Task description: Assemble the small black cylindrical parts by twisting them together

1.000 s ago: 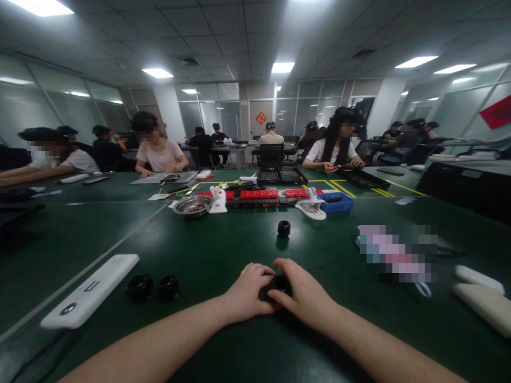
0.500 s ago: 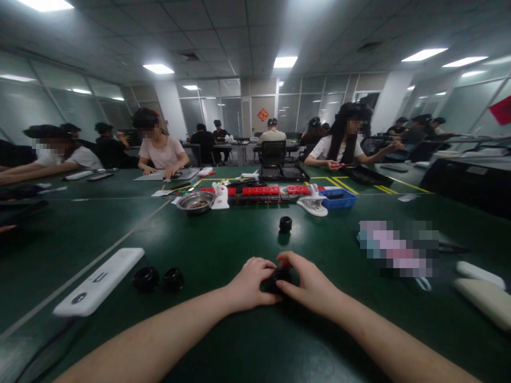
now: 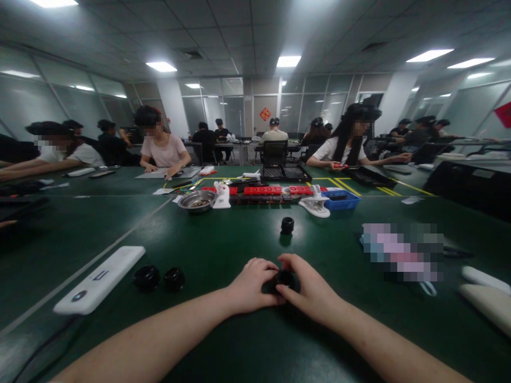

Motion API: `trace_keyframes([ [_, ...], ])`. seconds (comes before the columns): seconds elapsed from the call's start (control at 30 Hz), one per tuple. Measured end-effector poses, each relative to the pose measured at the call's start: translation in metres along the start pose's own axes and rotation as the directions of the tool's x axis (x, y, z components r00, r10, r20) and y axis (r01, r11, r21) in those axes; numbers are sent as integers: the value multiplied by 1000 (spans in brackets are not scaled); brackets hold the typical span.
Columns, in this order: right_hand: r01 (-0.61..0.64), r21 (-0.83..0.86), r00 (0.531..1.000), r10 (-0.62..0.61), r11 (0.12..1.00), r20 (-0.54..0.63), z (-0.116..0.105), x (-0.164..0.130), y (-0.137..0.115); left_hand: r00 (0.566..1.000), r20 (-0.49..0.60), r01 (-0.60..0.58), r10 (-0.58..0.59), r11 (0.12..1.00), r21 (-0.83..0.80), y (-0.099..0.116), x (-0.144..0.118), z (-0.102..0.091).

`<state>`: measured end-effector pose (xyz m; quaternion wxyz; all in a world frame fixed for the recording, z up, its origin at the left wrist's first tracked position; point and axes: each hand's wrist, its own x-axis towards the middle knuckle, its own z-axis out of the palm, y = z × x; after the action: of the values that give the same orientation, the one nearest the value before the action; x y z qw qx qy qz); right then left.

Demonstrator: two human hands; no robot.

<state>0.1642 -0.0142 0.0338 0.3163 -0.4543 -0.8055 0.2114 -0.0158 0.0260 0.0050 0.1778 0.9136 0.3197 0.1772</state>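
My left hand [image 3: 251, 284] and my right hand [image 3: 309, 287] meet over the green table [image 3: 223, 250], fingers curled around one small round black part [image 3: 282, 278] that rests low on the mat. Most of that part is hidden by my fingers. A similar black round part [image 3: 287, 225] stands alone farther out, straight ahead. Two more black round parts [image 3: 147, 277] [image 3: 174, 278] lie side by side to my left, apart from my hands.
A white slab-like device [image 3: 99, 280] lies at the left. A metal bowl [image 3: 197, 201], red strips [image 3: 262, 190], a white clamp [image 3: 315, 205] and a blue bin [image 3: 338, 199] line the table's middle. Pale objects [image 3: 485, 292] sit at the right. Several people work at the far sides.
My hands have stayed clasped on the black part, with the fingers shifting slightly. The camera view has drifted a little, so the things at left appear closer to centre.
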Motion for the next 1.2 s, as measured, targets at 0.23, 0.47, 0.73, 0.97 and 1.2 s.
trace_keyframes([
  [0.23,27,20,999,-28,999,19,-1,-2,-3,1000,3,-7,7,1000,8,-2,0,2],
  [0.47,-6,-5,1000,6,1000,20,1,0,0,1000,-15,-18,18,1000,21,-2,0,4],
  [0.73,7,-34,1000,-8,999,-24,-1,-2,-1,1000,-11,-8,8,1000,13,-2,-1,3],
  [0.97,44,80,996,-51,996,76,-1,-1,-2,1000,-10,-10,10,1000,16,-1,0,2],
  [1.2,-47,-36,997,44,998,-67,2,-1,-1,1000,-11,-7,7,1000,8,1,-1,-1],
])
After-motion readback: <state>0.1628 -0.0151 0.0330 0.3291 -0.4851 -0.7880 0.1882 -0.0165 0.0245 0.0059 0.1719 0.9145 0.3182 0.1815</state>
